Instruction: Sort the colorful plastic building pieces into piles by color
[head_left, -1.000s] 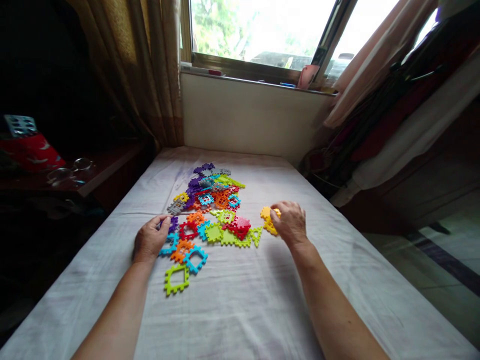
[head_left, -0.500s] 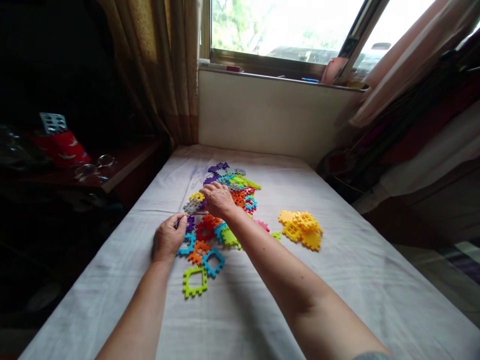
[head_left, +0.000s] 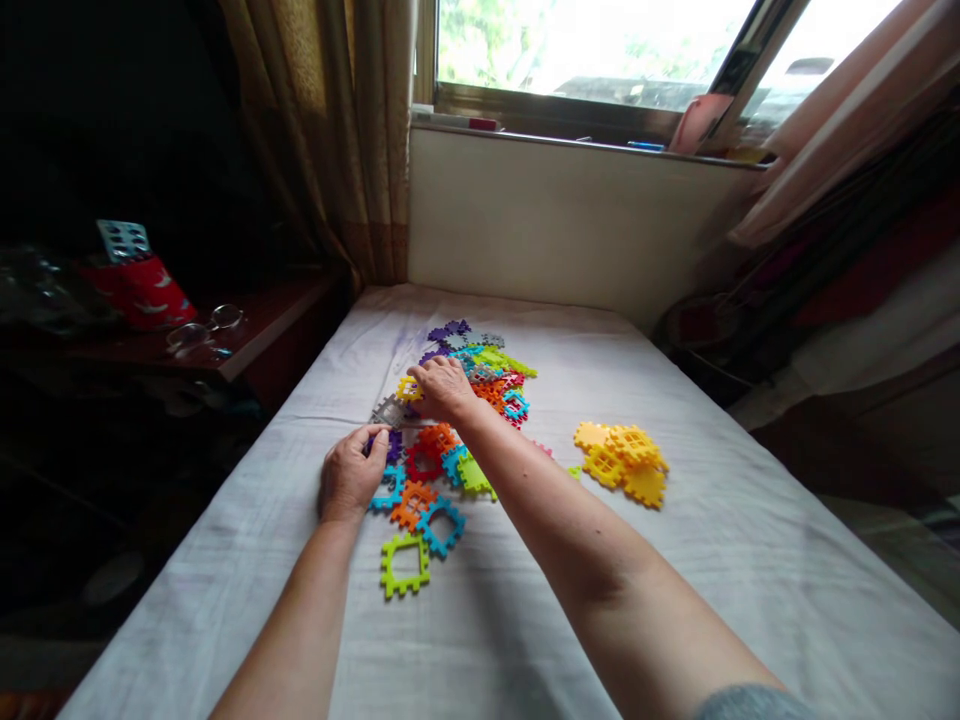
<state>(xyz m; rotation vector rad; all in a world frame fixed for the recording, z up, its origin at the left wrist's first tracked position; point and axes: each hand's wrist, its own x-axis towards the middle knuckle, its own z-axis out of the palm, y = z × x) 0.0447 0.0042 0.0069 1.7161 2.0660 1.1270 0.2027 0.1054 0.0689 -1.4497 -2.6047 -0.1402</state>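
My right hand [head_left: 444, 388] reaches across the mixed pile, its fingers bent down onto a small yellow interlocking tile [head_left: 408, 390]. The fingertips meet the tile's upper edge; the thumb is mostly hidden. My left hand [head_left: 354, 472] rests at the left side of the pile with fingers curled and thumb drawn in. Beside its fingertips lie a grey tile [head_left: 390, 411] and a purple tile [head_left: 394, 446]; what it grips, if anything, is hidden. Nearer me spread a red tile [head_left: 424, 460], an orange tile [head_left: 413, 505], a blue frame tile [head_left: 441, 526] and a lime frame tile [head_left: 405, 592].
A separate heap of yellow tiles [head_left: 622, 462] lies right of my right forearm on the white sheet [head_left: 720, 600]. Left of the bed, a dark table [head_left: 262, 335] bears eyeglasses [head_left: 206, 330] and a red container [head_left: 154, 292]. A curtain [head_left: 322, 150] and window stand behind.
The view has swung slightly left. More of the yellow tile shows by my right fingers, and the grey tile sits a little farther from it. My left hand has barely moved.
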